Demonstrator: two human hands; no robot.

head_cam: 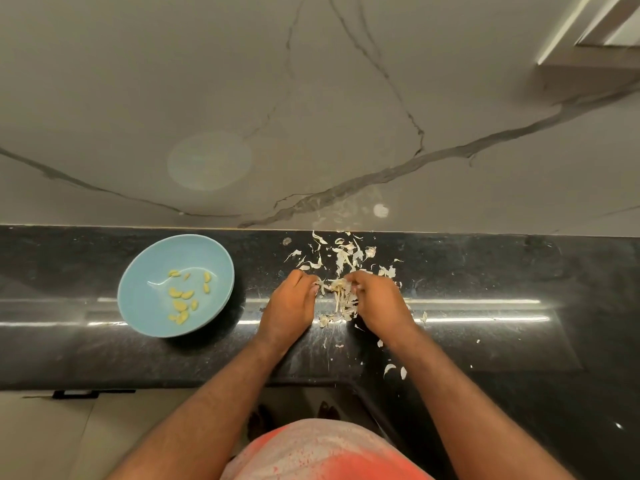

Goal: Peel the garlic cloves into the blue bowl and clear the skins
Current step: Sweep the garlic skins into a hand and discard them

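Our left hand (289,303) and right hand (377,299) meet mid-counter (485,271), the fingertips of both curled in and pinching one clump of skins (341,294) between them; we cannot tell whether a clove hides inside. The blue bowl (149,306), holding the peeled cloves (181,299), sits well apart toward the counter's left end, nearer the left hand, with nothing standing between. More skins lie scattered toward the back edge and beside the right wrist.
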